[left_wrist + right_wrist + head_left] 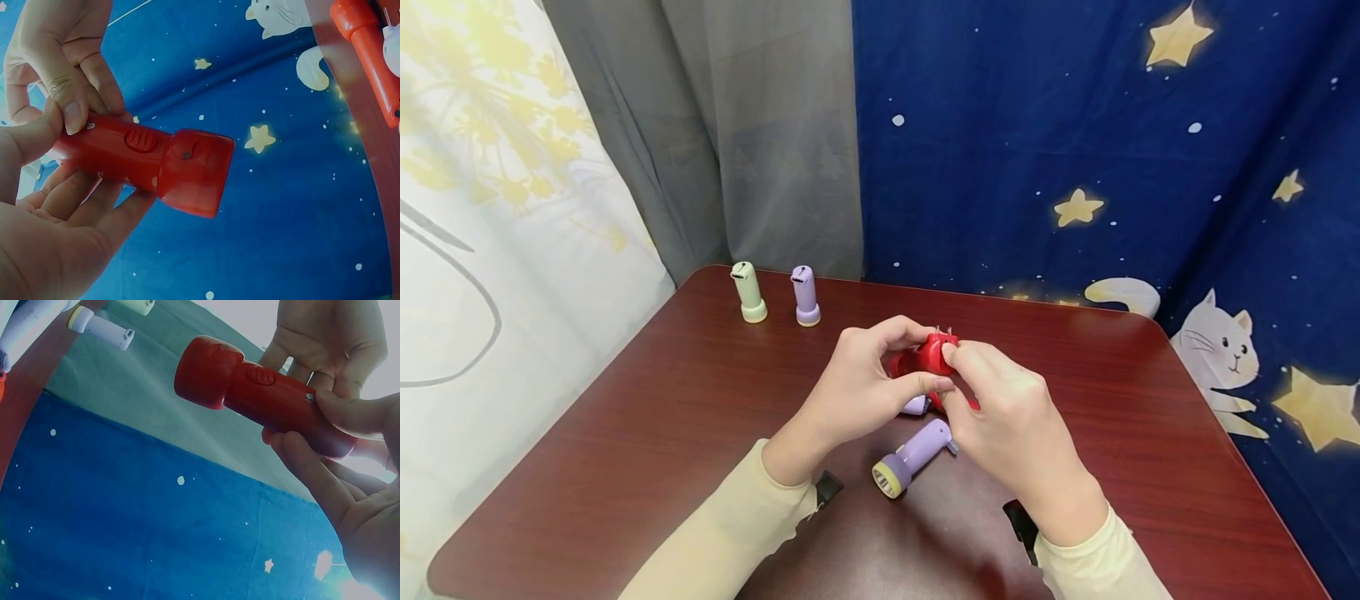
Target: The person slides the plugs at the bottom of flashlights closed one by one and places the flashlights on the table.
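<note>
Right now both sets of my fingers are clamped on a red flashlight (934,357), held up over the middle of the table (640,467). My left hand (861,383) grips its body, thumb on top and fingers curled beneath; my right hand (1011,412) pinches the tail end. Two metal prongs (938,331) stick out there toward twelve o'clock. In the left wrist view the wide head points to about three o'clock, past a ridged switch (142,140). From my hands, a purple flashlight (922,452) lies at six o'clock, its yellow rim facing between seven and eight. Another red flashlight (973,405), mostly hidden by my right hand, lies toward four. Near ten o'clock, a second purple flashlight (806,297) and a green flashlight (748,293) stand upright side by side, apart.
</note>
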